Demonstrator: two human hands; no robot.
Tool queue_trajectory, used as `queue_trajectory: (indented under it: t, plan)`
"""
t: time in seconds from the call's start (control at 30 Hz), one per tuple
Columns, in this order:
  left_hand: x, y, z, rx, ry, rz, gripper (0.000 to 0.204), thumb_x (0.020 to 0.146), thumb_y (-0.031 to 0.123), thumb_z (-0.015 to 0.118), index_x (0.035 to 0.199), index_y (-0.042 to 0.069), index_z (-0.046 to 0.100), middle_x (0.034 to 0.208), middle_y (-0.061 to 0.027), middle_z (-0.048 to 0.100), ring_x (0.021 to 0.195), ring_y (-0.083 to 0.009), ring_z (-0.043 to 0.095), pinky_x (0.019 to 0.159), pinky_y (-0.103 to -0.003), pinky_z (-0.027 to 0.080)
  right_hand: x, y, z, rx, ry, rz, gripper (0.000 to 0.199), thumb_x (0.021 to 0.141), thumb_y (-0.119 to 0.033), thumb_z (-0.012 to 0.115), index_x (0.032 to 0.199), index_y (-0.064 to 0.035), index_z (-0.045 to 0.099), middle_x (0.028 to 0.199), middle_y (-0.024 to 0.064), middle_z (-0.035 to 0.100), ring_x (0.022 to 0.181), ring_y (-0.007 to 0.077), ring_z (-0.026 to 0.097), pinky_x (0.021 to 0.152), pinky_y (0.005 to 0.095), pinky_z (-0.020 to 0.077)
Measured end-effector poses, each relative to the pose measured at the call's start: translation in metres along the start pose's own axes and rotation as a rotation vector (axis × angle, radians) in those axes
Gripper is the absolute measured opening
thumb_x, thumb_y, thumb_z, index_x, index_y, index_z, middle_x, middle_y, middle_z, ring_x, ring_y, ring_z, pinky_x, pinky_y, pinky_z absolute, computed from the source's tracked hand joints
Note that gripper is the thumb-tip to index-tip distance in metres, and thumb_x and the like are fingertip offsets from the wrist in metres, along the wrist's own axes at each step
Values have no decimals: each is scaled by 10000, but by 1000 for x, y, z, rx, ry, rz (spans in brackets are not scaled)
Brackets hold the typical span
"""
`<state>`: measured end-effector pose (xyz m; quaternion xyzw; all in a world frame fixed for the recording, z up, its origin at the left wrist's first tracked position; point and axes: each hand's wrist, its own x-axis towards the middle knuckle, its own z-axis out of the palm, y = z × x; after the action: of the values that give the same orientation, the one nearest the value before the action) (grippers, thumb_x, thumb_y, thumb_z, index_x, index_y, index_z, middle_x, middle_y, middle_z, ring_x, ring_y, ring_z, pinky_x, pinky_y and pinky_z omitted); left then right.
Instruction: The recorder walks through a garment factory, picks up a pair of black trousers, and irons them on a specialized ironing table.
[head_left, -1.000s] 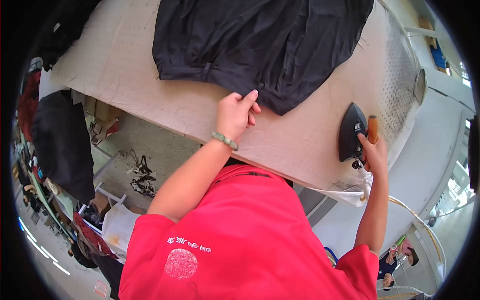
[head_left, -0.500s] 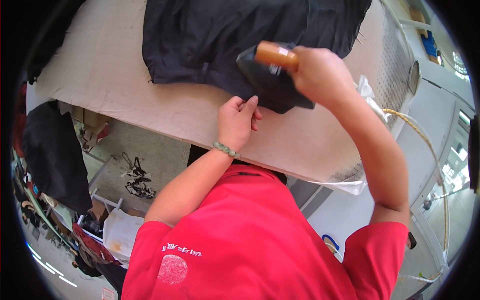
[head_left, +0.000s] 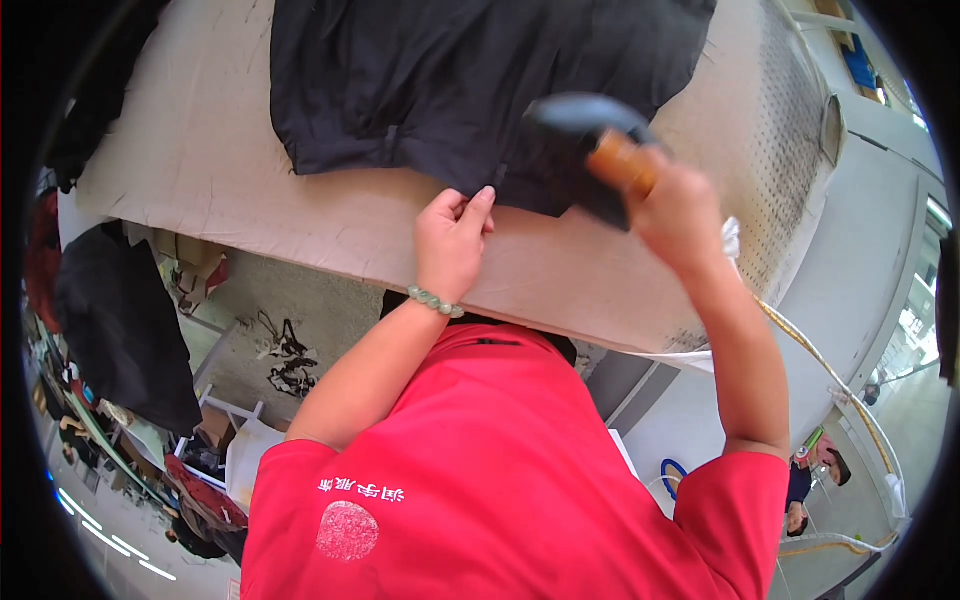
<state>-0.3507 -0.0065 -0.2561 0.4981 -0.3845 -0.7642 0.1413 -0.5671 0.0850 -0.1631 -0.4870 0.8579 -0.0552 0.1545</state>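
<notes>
A pale padded table [head_left: 560,265] spans my feed. I see the right hand [head_left: 680,210] wrapped round the iron [head_left: 578,122] by its orange handle, the left hand [head_left: 450,245] pinching the near edge of the black garment [head_left: 400,75]. The iron blurs over the garment's right part; I can't tell if they touch. Dark cloth [head_left: 125,330] hangs off left.

A bright red short-sleeved shirt [head_left: 500,450], white lettering [head_left: 362,490] and a speckled disc [head_left: 348,530] well behind the left hand [head_left: 452,245]; green bead bracelet [head_left: 436,302] just behind it; dark trousers [head_left: 558,345], perhaps, at the hem.
</notes>
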Motion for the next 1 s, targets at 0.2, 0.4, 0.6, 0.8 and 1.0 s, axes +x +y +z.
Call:
queue_trajectory:
  t: [0.2, 0.4, 0.6, 0.8, 1.0]
  plan:
    - [15, 19, -22, 121, 179, 142, 163, 937, 216, 679, 946, 54, 687, 743, -2, 643, 540, -31, 483, 460, -196, 368, -38, 6, 14, 20, -71, 2, 232, 799, -174, 655, 1011, -81, 642, 786, 183, 684, 749, 372, 680, 687, 472, 547]
    - [20, 17, -10, -200, 49, 75, 253, 913, 275, 708, 922, 22, 698, 824, -11, 661, 616, -61, 543, 486, -223, 472, -34, 80, -3, 27, 104, 400, 438, 899, -357, 657, 1191, -33, 614, 919, 228, 690, 866, 406, 664, 776, 469, 523]
    - [13, 7, 40, 54, 57, 191, 326, 916, 299, 700, 905, -26, 697, 777, -32, 671, 536, -75, 544, 480, -240, 473, -63, 98, -9, 194, -106, 506, 414, 872, -352, 698, 1105, -17, 634, 791, 163, 679, 708, 320, 672, 675, 377, 516]
    - [14, -18, 45, -193, 7, -106, 350, 989, 306, 578, 870, -22, 559, 781, -83, 641, 552, -122, 570, 399, -275, 495, -55, 96, -35, 683, -276, 739, 359, 848, -285, 732, 986, 21, 604, 659, 6, 549, 562, 82, 549, 556, 284, 455]
    - [6, -29, 53, -203, 67, -111, 332, 1005, 311, 545, 887, 3, 503, 792, -100, 630, 598, -141, 593, 391, -279, 483, -35, 31, -10, 501, 192, 330, 529, 835, -358, 749, 1158, 37, 609, 933, 208, 703, 841, 304, 701, 766, 394, 534]
